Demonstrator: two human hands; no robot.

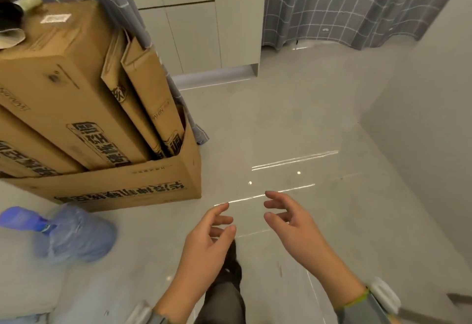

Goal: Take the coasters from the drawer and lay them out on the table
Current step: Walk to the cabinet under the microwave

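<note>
My left hand (207, 244) and my right hand (296, 224) are held out in front of me over a pale glossy tiled floor, side by side and a hand's width apart. Both have their fingers spread and loosely curled, and neither holds anything. No coasters, drawer or table show in this view. A white band sits on each wrist. Below my hands a dark trouser leg and foot (229, 272) are visible.
A large open cardboard box (122, 185) holding tall cartons stands at the left. A blue water jug (69, 234) lies on the floor in front of it. Cream cabinets (194, 29) stand at the back, a grey checked curtain (344, 6) beside them, a white wall (434, 119) on the right.
</note>
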